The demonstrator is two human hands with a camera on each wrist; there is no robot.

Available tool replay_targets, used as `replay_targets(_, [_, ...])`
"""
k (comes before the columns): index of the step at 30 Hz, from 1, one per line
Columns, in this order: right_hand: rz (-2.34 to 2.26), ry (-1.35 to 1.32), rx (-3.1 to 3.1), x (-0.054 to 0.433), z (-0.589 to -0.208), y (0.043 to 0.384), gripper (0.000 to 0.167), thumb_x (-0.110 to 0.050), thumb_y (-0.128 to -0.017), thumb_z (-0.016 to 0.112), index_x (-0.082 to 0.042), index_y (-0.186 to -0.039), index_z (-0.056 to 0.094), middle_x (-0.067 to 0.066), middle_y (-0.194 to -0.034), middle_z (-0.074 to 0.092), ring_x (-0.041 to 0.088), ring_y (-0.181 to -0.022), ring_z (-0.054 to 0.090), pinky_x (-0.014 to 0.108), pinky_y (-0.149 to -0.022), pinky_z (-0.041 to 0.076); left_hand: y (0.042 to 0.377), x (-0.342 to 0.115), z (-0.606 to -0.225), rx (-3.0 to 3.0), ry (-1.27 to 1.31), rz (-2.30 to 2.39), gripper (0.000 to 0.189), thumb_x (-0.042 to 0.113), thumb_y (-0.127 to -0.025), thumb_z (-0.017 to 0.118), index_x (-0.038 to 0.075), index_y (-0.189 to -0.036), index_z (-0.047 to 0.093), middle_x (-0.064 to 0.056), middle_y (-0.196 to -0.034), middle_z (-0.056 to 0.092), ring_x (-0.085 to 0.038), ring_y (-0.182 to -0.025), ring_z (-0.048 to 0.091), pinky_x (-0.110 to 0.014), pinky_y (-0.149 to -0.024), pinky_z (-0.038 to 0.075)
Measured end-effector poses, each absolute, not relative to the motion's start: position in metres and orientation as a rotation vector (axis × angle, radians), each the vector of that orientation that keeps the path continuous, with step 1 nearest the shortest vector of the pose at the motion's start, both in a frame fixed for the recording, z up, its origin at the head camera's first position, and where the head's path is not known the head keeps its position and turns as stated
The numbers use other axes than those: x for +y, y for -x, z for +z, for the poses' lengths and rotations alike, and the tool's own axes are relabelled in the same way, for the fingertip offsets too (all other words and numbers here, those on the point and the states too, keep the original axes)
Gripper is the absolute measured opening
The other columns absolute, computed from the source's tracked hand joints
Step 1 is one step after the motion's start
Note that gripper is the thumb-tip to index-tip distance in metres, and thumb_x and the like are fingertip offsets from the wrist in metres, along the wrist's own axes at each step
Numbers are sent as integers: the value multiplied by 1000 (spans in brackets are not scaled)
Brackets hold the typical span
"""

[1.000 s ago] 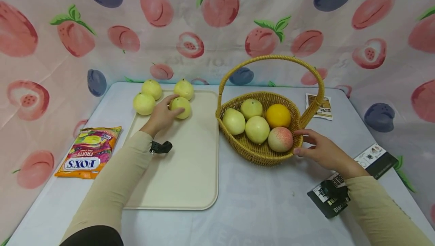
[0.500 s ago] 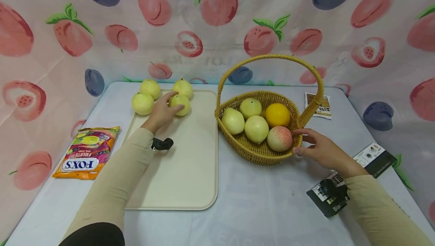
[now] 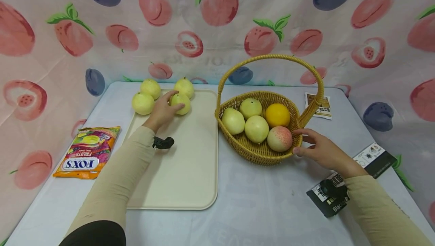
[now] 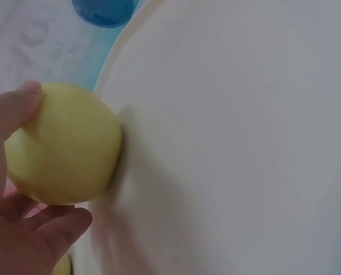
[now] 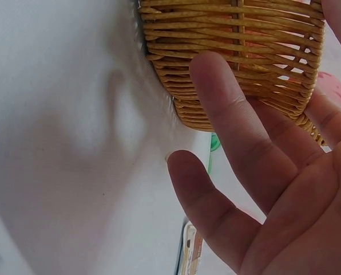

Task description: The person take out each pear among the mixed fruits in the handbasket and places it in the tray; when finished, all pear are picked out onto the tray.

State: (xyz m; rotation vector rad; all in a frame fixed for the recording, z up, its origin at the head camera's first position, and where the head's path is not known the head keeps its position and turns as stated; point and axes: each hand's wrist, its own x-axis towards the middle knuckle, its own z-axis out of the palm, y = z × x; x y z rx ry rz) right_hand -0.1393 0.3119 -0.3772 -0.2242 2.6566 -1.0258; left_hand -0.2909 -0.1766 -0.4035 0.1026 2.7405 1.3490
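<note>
Head view is showing the left hand (image 3: 162, 112) holding a pale green fruit (image 3: 181, 104) between thumb and fingers, over the far part of the tray (image 3: 176, 178); the left wrist view is confirming this, with the thumb pressing one side and fingers curling at the other. Whether the fruit is resting on the tray or hanging just above it, I cannot tell. Crowding close are a back fruit (image 3: 185, 86), a corner fruit (image 3: 150, 88) and a side fruit (image 3: 142, 103). For good handling, the grip should be bearing evenly on the sides, firm but not squeezing, and any lift should be going straight up first, so that the round neighbours are not being knocked and rolling. Meanwhile the right hand (image 3: 321, 151) is touching the right end of the basket (image 3: 261, 159); whether it is pinching the rim or merely pressing with relaxed fingers, I cannot tell. Light steadying is probably enough there, since harder pushing could be shifting the basket and jostling the peach (image 3: 279, 139) and orange (image 3: 277, 115) inside.
</note>
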Motion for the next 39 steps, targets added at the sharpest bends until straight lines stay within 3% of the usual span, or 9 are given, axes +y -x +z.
replay_targets(6, [-1042,235,2655,311,-376,139,67,-34,-95,71,-6,-148,42,30,-152,34,56,-132,39,74,-99,33,291,-175,-407,2724,-90,1401,67,30,-98,68,13,-155,37,-17,-159,31,-32,-143,31,-48,-116,26])
replay_targets(11, [-1043,227,2643,310,-377,138,68,-35,-95,71,-7,-149,41,31,-152,34,57,-132,38,74,-99,33,287,-175,-405,2768,-118,1384,71,29,-96,70,10,-155,35,-17,-159,30,-33,-146,25,-48,-118,22])
replay_targets(17, [-1025,227,2653,311,-377,138,68,-36,-95,71,-7,-149,41,32,-151,35,58,-131,39,74,-98,34,278,-172,-388,2929,-239,1411,68,22,-92,73,3,-150,42,-19,-153,39,-34,-143,30,-47,-117,23])
replay_targets(23, [-1027,237,2658,313,-378,140,67,-37,-95,71,-8,-148,42,31,-151,37,58,-130,40,74,-98,34,262,-168,-372,2906,-313,1405,69,23,-90,76,4,-148,45,-19,-152,39,-34,-143,31,-48,-117,24])
replay_targets(30, [-1020,230,2652,312,-377,141,69,-38,-95,70,-7,-149,41,31,-152,34,57,-131,38,74,-99,33,240,-154,-362,2797,-421,1385,70,24,-89,77,4,-148,45,-17,-151,41,-37,-141,34,-52,-111,34])
replay_targets(39, [-1042,226,2641,312,-377,140,68,-36,-94,71,-7,-148,41,30,-152,35,57,-132,37,75,-100,31,216,-124,-349,2583,-733,1435,67,16,-89,78,4,-147,47,-12,-149,44,-32,-138,39,-46,-108,40])
